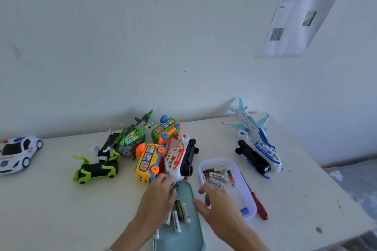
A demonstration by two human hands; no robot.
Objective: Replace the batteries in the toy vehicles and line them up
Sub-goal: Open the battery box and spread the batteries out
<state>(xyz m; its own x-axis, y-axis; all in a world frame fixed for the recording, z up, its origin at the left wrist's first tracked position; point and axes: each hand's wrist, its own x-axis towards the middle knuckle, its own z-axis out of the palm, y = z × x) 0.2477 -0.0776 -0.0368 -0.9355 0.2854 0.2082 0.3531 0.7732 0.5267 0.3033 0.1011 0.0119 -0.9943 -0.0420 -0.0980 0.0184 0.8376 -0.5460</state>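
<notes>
Left hand (pixel 158 195) is pinching a green battery (pixel 174 187) over the teal tray (pixel 195 234), right hand (pixel 219 199) is hanging loose w/ nothing, toy vehicles (pixel 150 161) at 12 o'clock are lying jumbled, not lined up yet.

The pale green oblong plastic tray (pixel 195 236) runs off the lower picture edge, so its near end is unseen. The left hand (pixel 157 197) covers the tray's left rim and the upper ends of the white cylindrical batteries (pixel 176 223) there; its fingertips, around a small green item (pixel 174 187), are blurred, and that item cannot be identified. The right hand (pixel 219 201) is motion-blurred and hides the near left part of the white rectangular plastic tray (pixel 250 195). Both forearms leave the picture below. The white toy police car (pixel 17 154) is clipped by the left edge. Text on the white paper sheet with a black square code (pixel 293 20) is too small to read.
</notes>
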